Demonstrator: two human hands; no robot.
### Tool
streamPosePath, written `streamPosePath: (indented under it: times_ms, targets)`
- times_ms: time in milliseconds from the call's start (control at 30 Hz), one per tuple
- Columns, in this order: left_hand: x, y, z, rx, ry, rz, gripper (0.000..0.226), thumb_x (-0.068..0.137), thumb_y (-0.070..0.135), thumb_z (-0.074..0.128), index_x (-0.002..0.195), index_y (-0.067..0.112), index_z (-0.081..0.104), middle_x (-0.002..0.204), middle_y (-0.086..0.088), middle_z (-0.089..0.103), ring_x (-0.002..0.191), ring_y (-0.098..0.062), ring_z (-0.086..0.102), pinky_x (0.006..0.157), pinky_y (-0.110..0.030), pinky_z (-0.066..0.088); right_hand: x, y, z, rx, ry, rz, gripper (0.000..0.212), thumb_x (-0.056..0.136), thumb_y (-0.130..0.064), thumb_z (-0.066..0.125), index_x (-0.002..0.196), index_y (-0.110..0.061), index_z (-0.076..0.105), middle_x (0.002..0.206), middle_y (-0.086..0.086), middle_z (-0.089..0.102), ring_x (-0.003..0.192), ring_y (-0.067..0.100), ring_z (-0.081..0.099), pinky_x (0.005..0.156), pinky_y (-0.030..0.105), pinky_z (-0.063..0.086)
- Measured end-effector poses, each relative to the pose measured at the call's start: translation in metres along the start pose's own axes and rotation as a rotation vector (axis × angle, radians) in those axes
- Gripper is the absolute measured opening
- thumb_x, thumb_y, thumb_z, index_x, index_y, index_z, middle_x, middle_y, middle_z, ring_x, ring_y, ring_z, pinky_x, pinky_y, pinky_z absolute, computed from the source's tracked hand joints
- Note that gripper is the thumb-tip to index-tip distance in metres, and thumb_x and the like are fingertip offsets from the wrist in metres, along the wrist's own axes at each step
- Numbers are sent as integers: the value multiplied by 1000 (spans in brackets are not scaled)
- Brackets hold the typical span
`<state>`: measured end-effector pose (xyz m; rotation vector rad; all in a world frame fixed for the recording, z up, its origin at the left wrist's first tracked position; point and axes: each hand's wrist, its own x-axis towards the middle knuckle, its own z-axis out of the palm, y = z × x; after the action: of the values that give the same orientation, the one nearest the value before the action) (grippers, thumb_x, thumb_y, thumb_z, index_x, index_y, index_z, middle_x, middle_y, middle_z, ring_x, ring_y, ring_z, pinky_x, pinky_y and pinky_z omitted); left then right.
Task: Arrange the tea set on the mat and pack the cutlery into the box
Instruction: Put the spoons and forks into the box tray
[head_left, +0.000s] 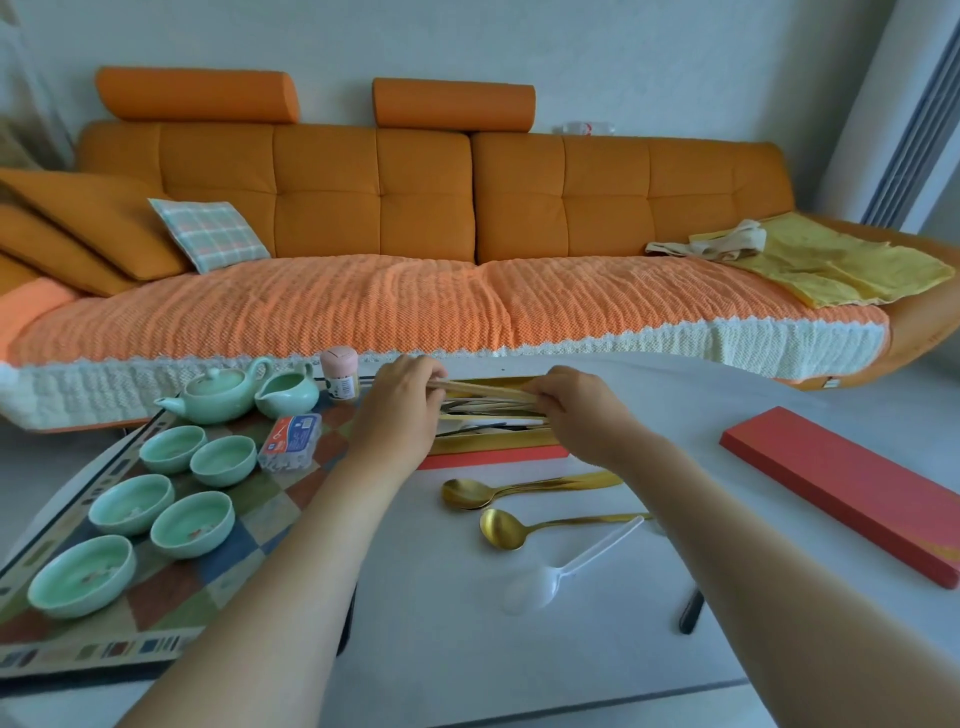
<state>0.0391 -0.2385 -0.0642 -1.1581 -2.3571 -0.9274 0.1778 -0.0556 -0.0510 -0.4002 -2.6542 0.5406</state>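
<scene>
**Pale wooden chopsticks (488, 389) gripped at both ends over the long red box with a gold lining (493, 442)**

Both hands reach forward and meet over the box. The left hand (400, 402) has its fingers curled round one end of the chopsticks, and the right hand (569, 410) pinches the other end between thumb and fingertips, so the bundle spans the gap between them, lying roughly level. It sits just above the box's open top; whether it touches what is inside cannot be told. Beneath the chopsticks, between the two hands, the box holds a jumble of dark and white cutlery pieces.

Nearer the person than the right hand, gold metal spoons (467, 492) lie on the white table (447, 649), bowls toward the left forearm, with a single gold spoon (501, 529) just behind them and a clear plastic spoon (540, 584) closer still. Well out beyond the right hand lies a flat red lid (841, 493).

On the far side of the left hand is a chequered woven mat (260, 514). It carries a pale green ceramic teapot (218, 396), a green pouring jug (288, 397) touching it, five green ceramic cups (192, 525) in pairs with one at the front, and a small red-and-blue plastic packet (288, 441) just beside the left wrist. A pink-lidded jar (338, 374) stands just past the left fingers. An orange sofa (467, 208) fills the background.
</scene>
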Motion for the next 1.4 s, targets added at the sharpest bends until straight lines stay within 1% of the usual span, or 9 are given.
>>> streamPosePath:
  times_ms: [100, 200, 467, 600, 733, 867, 1000, 1167, 1400]
  targets:
    - [7, -11, 3, 14, 28, 17, 32, 94, 15, 60, 126, 17, 59, 120, -4, 56, 116, -24, 47, 93, -38, 42, 21, 0, 13, -74, 106, -54, 31, 100, -7, 47, 119, -13, 70, 107, 3, 68, 102, 22, 59, 85, 35, 49]
    - [10, -25, 5, 52, 9, 23, 36, 94, 14, 59, 130, 15, 57, 126, -5, 54, 121, -25, 44, 97, -39, 40, 40, -2, 26, -138, 169, -71, 29, 99, -4, 49, 113, -12, 73, 106, 6, 70, 103, 26, 57, 85, 41, 51]
    - [22, -47, 15, 72, -312, -46, 45, 99, 35, 47, 142, 23, 48, 143, 5, 47, 132, -18, 39, 107, -39, 36, 73, -2, 48, -246, 55, -58, 28, 98, -5, 52, 105, -19, 76, 104, 3, 61, 103, 23, 53, 82, 39, 51]
    - [30, -48, 13, 159, -374, -18, 50, 98, 41, 46, 145, 24, 43, 148, 6, 42, 136, -18, 36, 109, -41, 34, 78, -2, 51, -341, 54, 27, 29, 95, -9, 54, 105, -25, 76, 106, 0, 65, 101, 22, 58, 79, 36, 54]
    - [27, -48, 18, 112, -336, -21, 42, 98, 37, 48, 136, 19, 55, 133, 7, 46, 122, -16, 45, 101, -36, 41, 82, -2, 52, -389, 1, 114, 36, 91, -1, 51, 106, -23, 74, 111, 1, 63, 98, 24, 62, 75, 34, 55]
    - [27, -46, 17, 188, -389, -12, 44, 99, 41, 42, 135, 21, 55, 132, 3, 52, 125, -19, 43, 103, -41, 39, 84, -1, 52, -399, -94, 114, 46, 89, 3, 47, 115, -26, 71, 117, 1, 63, 101, 24, 62, 77, 33, 56]
    - [25, -44, 11, 165, -399, 0, 42, 97, 36, 49, 137, 24, 52, 135, 3, 52, 126, -20, 44, 103, -39, 39, 79, -1, 46, -338, -154, 107, 43, 91, -4, 45, 120, -26, 68, 123, 1, 63, 100, 22, 62, 81, 36, 57]
    - [25, -41, 3, 167, -302, 29, 26, 88, 28, 67, 113, 26, 67, 113, 6, 56, 111, -16, 49, 89, -33, 44, 65, -8, 40, -208, -163, -46, 24, 95, -25, 51, 105, -27, 73, 112, -7, 58, 101, 17, 58, 82, 32, 50]
    - [24, -36, -1, 244, -185, 61, 12, 91, 30, 65, 97, 31, 75, 101, 6, 69, 95, -18, 58, 79, -32, 41, 58, -7, 35, -188, -226, -18, 22, 94, -40, 61, 101, -26, 76, 105, -10, 59, 95, 13, 57, 78, 30, 48]
